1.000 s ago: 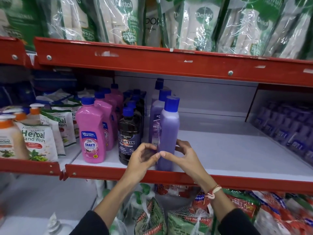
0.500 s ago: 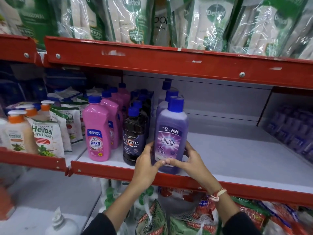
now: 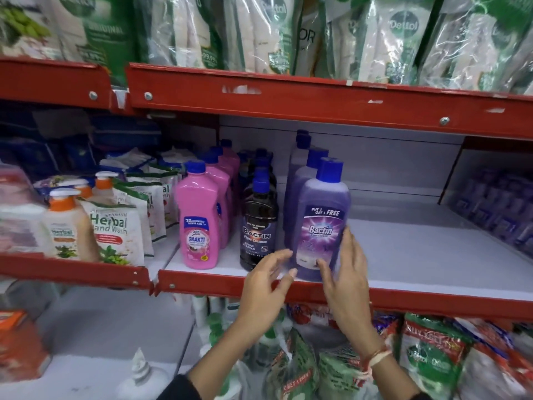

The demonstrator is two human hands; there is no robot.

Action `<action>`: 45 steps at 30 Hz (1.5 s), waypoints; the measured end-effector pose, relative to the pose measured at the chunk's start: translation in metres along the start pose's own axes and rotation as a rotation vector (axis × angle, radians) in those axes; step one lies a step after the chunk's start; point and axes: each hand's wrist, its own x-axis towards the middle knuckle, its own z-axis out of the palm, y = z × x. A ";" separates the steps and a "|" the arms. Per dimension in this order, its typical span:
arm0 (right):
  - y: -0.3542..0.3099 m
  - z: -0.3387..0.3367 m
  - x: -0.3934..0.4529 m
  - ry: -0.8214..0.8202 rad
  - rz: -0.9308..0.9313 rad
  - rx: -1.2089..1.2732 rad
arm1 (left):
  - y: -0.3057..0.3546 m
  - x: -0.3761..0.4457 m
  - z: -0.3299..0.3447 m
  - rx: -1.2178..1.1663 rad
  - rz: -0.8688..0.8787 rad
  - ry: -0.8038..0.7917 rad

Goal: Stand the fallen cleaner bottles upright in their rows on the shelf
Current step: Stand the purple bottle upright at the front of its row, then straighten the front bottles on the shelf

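A purple Bactin cleaner bottle with a blue cap stands upright at the front of its row on the white shelf, label facing me. More purple bottles stand behind it. My right hand grips its lower right side, thumb across the front. My left hand hovers just left of the base, fingers spread, off the bottle. A row of black Bactin bottles and a row of pink Shakti bottles stand upright to the left.
The red upper shelf rail hangs low over the bottle caps, with Dettol pouches above it. Herbal hand wash pouches and pump bottles fill the left bay. Bare white shelf stretches right of the purple row.
The purple bottle was turned so its label faces front and set at the shelf edge. My left hand has come off it and opened; my right hand stays on it.
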 end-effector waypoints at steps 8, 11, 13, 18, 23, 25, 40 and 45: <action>-0.133 0.065 -0.021 -0.131 -0.261 0.373 | -0.017 0.003 -0.119 -0.148 -0.015 0.384; -0.152 0.089 -0.007 -0.447 0.019 0.510 | -0.019 0.017 -0.136 -0.167 -0.108 0.249; -0.156 0.099 0.001 -0.516 0.130 0.558 | -0.022 0.024 -0.146 -0.265 -0.170 0.147; -0.144 0.105 0.002 -0.566 0.220 0.648 | -0.026 0.021 -0.167 -0.266 -0.285 0.019; -0.134 0.099 -0.001 -0.607 0.217 0.668 | -0.025 0.018 -0.182 -0.326 -0.320 -0.065; -0.131 0.097 0.000 -0.616 0.211 0.666 | -0.023 0.014 -0.185 -0.316 -0.332 -0.068; -0.121 0.069 -0.017 -0.337 0.241 0.732 | -0.003 -0.028 -0.138 0.070 -0.093 0.487; -0.091 0.052 -0.020 -0.118 0.280 0.636 | -0.003 -0.034 -0.095 0.041 -0.066 0.171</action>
